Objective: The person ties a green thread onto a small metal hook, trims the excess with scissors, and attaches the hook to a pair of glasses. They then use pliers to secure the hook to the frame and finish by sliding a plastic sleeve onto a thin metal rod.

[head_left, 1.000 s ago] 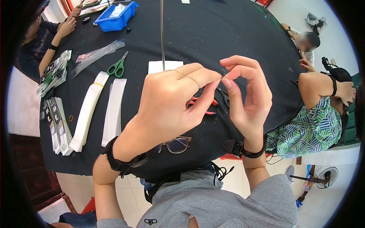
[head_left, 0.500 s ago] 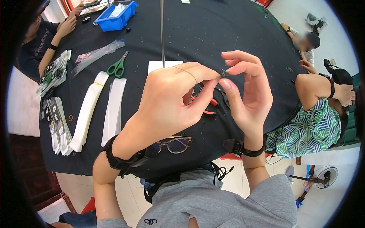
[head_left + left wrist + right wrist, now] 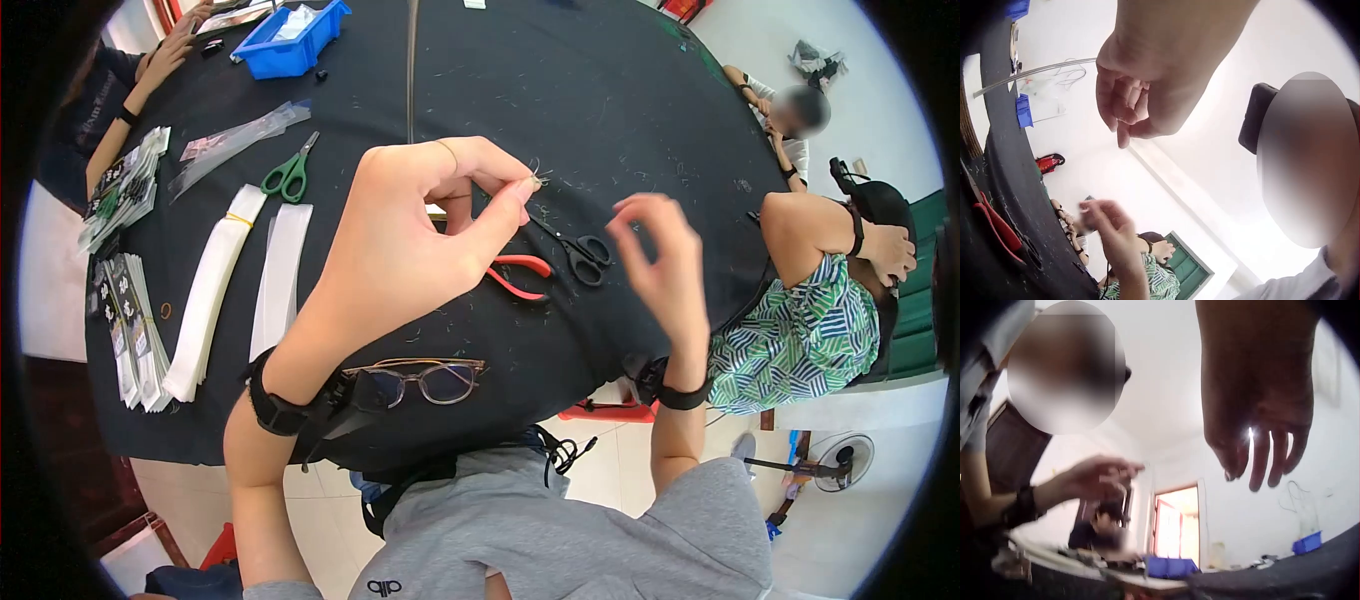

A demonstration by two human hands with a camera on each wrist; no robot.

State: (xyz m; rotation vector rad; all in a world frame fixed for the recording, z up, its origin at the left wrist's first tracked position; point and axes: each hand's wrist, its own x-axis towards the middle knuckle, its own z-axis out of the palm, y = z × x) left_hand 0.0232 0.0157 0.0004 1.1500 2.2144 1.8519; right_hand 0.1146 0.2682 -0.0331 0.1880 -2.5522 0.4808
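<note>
My left hand [image 3: 415,225] pinches the tip of a thin thread-like strand [image 3: 537,184] between thumb and index finger; short wispy ends stick out past the fingertips. A fine loop of strand crosses its index finger. Behind that hand, a long thin bundle [image 3: 411,80] runs up to the top of the head view; in the left wrist view the bundle [image 3: 1054,65] meets the hand [image 3: 1147,87]. To the right, apart from it, my right hand [image 3: 662,270] is blurred and empty, its fingers loosely bent. The right wrist view shows its fingers hanging relaxed from the palm [image 3: 1260,412].
Red-handled pliers [image 3: 522,276], black scissors [image 3: 586,260] and glasses [image 3: 430,382] lie under and near the hands. Leftward are green scissors [image 3: 290,177], white strips [image 3: 215,290], packets [image 3: 135,320] and a blue basket [image 3: 285,57]. Other people sit at both sides of the black-covered table [image 3: 600,110].
My right hand has come away from the left fingertips, moving right and down. My left hand still pinches the strand, slightly more to the left. The head view has shifted, showing more of the glasses and black scissors.
</note>
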